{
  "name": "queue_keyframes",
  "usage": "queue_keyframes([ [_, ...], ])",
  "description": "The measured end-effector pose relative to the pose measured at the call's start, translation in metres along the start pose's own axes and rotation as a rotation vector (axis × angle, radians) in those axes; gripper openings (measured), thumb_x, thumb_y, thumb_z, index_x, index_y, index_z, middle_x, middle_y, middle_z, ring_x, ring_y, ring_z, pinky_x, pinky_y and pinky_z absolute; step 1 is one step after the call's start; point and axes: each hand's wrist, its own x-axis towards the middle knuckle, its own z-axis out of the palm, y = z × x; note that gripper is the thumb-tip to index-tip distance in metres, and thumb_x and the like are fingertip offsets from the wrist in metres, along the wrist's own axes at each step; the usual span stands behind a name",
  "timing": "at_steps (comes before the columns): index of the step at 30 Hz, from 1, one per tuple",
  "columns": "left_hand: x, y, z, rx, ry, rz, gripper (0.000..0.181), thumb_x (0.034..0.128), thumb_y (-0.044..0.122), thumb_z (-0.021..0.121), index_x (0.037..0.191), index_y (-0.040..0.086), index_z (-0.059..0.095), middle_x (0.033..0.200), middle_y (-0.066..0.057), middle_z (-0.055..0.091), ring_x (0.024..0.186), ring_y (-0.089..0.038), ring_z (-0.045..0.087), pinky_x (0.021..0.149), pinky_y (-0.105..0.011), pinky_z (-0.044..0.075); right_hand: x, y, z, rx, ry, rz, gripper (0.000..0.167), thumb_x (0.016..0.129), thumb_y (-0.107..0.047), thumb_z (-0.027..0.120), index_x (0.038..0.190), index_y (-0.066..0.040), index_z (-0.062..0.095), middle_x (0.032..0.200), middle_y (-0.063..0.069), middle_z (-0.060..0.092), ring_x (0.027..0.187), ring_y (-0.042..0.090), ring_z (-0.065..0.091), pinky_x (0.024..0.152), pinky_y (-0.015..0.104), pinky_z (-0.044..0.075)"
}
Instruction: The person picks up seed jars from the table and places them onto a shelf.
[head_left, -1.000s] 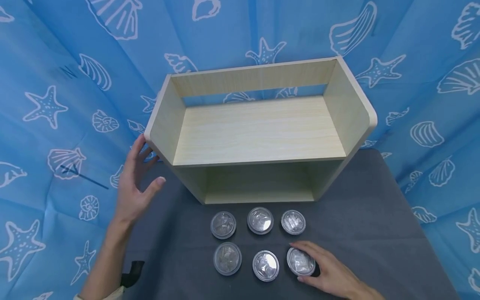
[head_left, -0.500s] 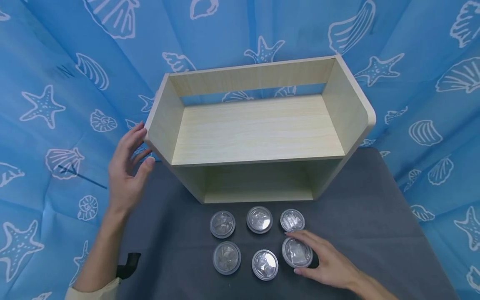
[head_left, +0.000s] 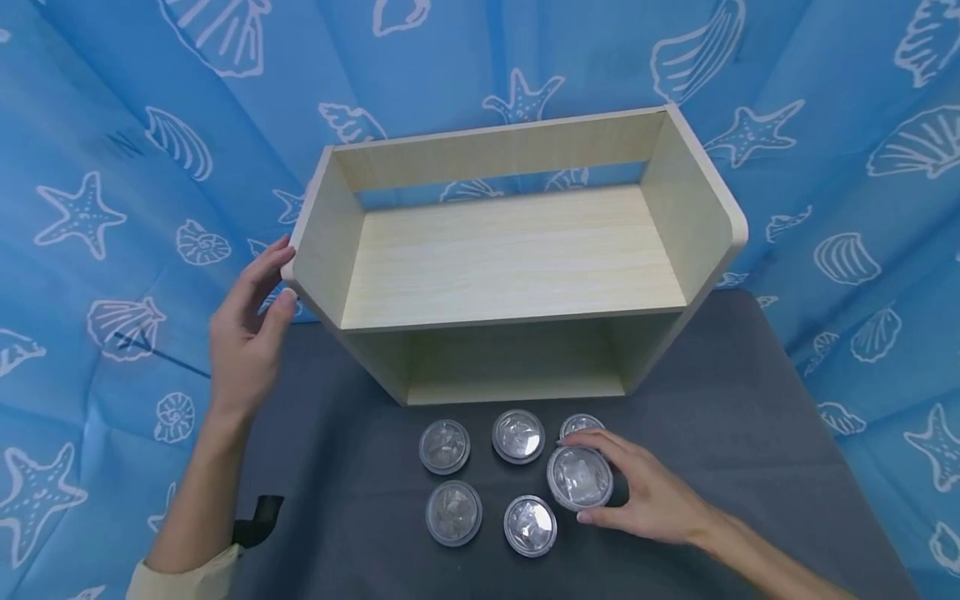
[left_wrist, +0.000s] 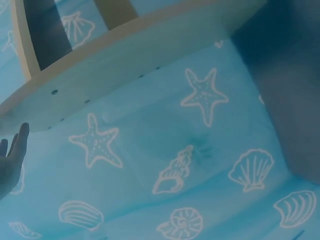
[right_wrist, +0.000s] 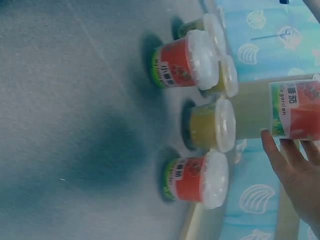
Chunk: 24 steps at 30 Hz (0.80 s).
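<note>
Round plastic cup with clear lid and red-and-green label [head_left: 580, 477] is the live item. Head view: right hand [head_left: 656, 493] grasps it by the sides, thumb near, fingers far. It's at the right, nearer than the pale wooden two-tier shelf [head_left: 517, 258], partly hiding the far-right clear-lidded plastic cup [head_left: 580, 422]. Also on the dark grey cloth [head_left: 720, 450]: far-left cup [head_left: 445, 447], far-middle cup [head_left: 518, 436], near-left cup [head_left: 453, 512], near-middle cup [head_left: 530, 526]. Left hand [head_left: 243, 342] grasps nothing; fingertips at the front edge of the left side panel [head_left: 326, 237], contact looks likely.

Left wrist view: fingers straight beside the panel, blue curtain with white shell prints [left_wrist: 135, 180] beyond.

Right wrist view: held cup is clear of the cloth, fingers against its side. Of the five standing cups, two show red-and-green labels, three look yellowish.

My read: pick-up done, carry in hand. Next move calls for a level grip and enough height to clear the far-right cup.
</note>
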Motion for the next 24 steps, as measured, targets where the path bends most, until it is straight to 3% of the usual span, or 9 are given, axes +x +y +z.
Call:
queue_keyframes([
  [5,0.006,-0.009,-0.001,-0.045,-0.024,-0.032,0.039,0.1024,0.005,0.051,0.141,0.007,0.056,0.149,-0.011,0.048,0.134,-0.026,0.049,0.098,-0.024,0.048,0.012,-0.008,-0.008,0.021,-0.017,-0.022,0.077,0.076,-0.024,0.088,0.143,-0.021,0.051,0.139,-0.007,0.053,0.128,0.016,0.052,0.104,0.030,0.042],
  [10,0.013,-0.008,0.000,-0.058,-0.051,-0.060,0.041,0.1041,0.008,0.048,0.144,0.012,0.053,0.148,-0.007,0.049,0.128,-0.023,0.054,0.093,-0.021,0.049,0.026,-0.015,-0.018,0.074,-0.019,-0.057,0.077,0.077,-0.020,0.087,0.143,-0.016,0.049,0.133,-0.005,0.060,0.117,0.013,0.059,0.093,0.031,0.050],
  [17,0.019,-0.008,0.000,-0.080,-0.058,-0.111,0.041,0.1052,0.010,0.046,0.145,0.012,0.052,0.147,-0.010,0.050,0.122,-0.019,0.057,0.089,-0.019,0.050,0.045,-0.029,-0.031,0.102,-0.064,-0.077,0.076,0.078,-0.020,0.087,0.143,-0.019,0.049,0.138,-0.005,0.056,0.125,0.014,0.055,0.103,0.028,0.043],
  [24,0.023,-0.006,-0.001,-0.122,-0.057,-0.167,0.039,0.1060,0.016,0.047,0.144,0.009,0.053,0.146,-0.012,0.051,0.121,-0.020,0.059,0.090,-0.020,0.052,0.061,-0.050,-0.036,0.110,-0.081,-0.122,0.074,0.080,-0.020,0.085,0.145,-0.017,0.049,0.137,-0.003,0.055,0.125,0.015,0.053,0.102,0.028,0.043],
])
